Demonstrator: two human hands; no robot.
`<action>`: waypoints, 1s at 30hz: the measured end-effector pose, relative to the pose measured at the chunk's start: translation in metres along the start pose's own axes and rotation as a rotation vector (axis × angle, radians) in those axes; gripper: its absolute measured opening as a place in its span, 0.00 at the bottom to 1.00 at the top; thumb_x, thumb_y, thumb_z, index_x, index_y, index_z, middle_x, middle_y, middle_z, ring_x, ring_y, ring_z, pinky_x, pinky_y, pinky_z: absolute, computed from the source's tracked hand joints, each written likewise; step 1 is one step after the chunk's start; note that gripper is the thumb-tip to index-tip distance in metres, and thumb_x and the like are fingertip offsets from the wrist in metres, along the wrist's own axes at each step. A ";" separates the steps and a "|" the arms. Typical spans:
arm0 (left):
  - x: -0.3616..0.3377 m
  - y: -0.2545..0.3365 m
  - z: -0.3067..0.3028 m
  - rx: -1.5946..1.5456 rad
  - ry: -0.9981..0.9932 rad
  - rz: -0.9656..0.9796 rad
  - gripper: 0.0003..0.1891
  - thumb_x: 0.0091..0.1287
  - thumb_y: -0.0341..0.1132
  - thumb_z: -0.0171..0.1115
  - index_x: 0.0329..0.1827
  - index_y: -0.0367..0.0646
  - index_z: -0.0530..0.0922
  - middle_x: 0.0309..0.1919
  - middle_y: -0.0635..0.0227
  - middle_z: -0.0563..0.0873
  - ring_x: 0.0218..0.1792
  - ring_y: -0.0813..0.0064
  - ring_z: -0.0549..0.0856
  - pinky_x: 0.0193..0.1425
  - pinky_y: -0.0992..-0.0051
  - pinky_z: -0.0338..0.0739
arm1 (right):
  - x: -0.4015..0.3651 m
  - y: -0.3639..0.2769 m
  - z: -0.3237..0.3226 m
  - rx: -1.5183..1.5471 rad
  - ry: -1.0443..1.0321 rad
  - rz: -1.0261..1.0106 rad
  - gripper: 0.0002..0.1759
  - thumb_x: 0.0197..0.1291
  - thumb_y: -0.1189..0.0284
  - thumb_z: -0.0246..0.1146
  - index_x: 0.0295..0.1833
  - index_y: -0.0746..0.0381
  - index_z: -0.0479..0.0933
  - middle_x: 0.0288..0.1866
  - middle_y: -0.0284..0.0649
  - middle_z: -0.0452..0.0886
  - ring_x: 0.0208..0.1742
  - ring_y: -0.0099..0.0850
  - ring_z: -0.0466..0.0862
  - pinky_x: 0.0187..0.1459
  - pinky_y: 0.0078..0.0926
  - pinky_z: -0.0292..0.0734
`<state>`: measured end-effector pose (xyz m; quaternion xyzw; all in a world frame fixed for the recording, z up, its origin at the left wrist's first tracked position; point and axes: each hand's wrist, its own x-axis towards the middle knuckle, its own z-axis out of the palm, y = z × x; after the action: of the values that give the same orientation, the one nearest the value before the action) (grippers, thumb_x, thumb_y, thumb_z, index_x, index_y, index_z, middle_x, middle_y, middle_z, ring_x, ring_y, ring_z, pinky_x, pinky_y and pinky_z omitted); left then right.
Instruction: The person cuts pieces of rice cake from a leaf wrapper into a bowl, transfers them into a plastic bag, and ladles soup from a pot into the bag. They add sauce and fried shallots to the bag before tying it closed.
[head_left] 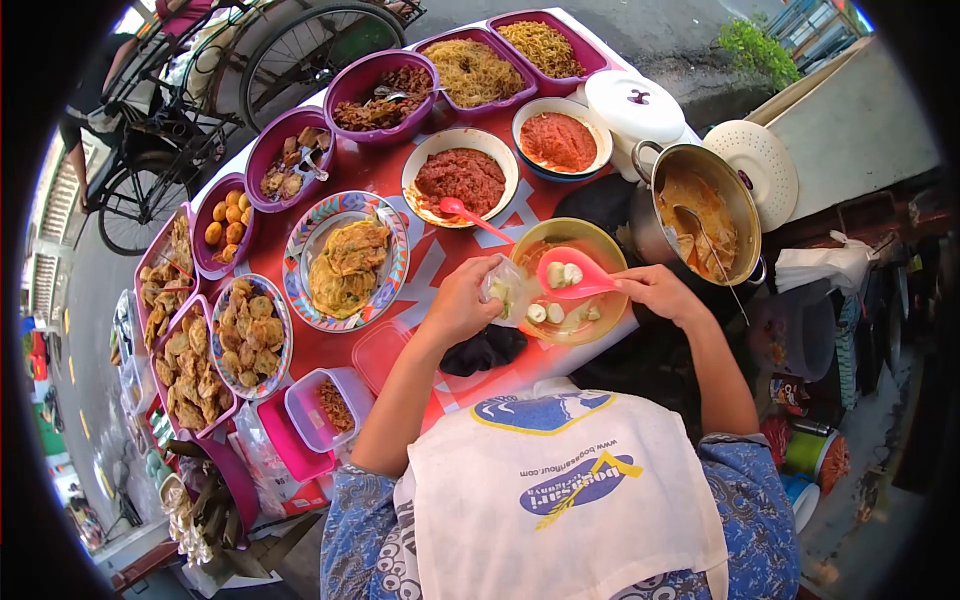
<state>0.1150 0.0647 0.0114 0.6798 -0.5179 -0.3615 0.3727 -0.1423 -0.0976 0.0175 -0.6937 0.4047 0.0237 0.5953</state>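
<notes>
My left hand [464, 303] pinches a small clear plastic bag [508, 292] with some pale green-white pieces inside. In my right hand [660, 292] is the handle of a pink ladle [588, 286]. Whitish lumps [564, 276] rest in its scoop, which is held over a yellow bowl [604, 247] beside the bag's mouth. Broth and several round white slices [545, 313] show in the bowl; the ladle hides part of its contents. A thinner pink spoon [470, 213] lies across a bowl of dark red sambal [458, 180], its handle reaching toward the yellow bowl.
A deep pot [742, 215] of orange curry with a metal ladle stands right of the bowl. Bright red sauce [558, 142], fried noodles [541, 48], omelettes [347, 270] and fritters [248, 333] fill dishes around the red table. A black cloth [484, 352] lies near my left wrist.
</notes>
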 end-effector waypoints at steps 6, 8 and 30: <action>0.009 0.002 0.010 0.034 -0.019 0.049 0.28 0.43 0.28 0.58 0.52 0.33 0.70 0.50 0.53 0.74 0.50 0.57 0.75 0.55 0.69 0.68 | -0.032 -0.103 0.019 -0.693 0.105 -0.179 0.15 0.54 0.65 0.58 0.39 0.66 0.80 0.27 0.43 0.82 0.24 0.27 0.79 0.29 0.22 0.72; 0.008 0.003 0.012 0.063 -0.016 0.077 0.27 0.43 0.28 0.59 0.52 0.33 0.71 0.50 0.53 0.74 0.50 0.57 0.75 0.56 0.69 0.69 | -0.026 -0.109 0.045 -0.869 0.201 -0.407 0.12 0.49 0.65 0.60 0.29 0.63 0.81 0.23 0.46 0.80 0.23 0.34 0.81 0.26 0.28 0.73; 0.001 -0.007 0.002 -0.103 -0.027 -0.043 0.30 0.44 0.29 0.58 0.56 0.34 0.69 0.51 0.59 0.75 0.32 0.72 0.78 0.42 0.77 0.73 | -0.005 -0.024 0.056 -0.946 0.196 0.070 0.12 0.52 0.61 0.56 0.32 0.56 0.80 0.31 0.43 0.81 0.36 0.41 0.81 0.39 0.38 0.75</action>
<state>0.1164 0.0652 0.0042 0.6658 -0.4889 -0.4048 0.3923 -0.1065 -0.0485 0.0235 -0.8733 0.4267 0.1599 0.1724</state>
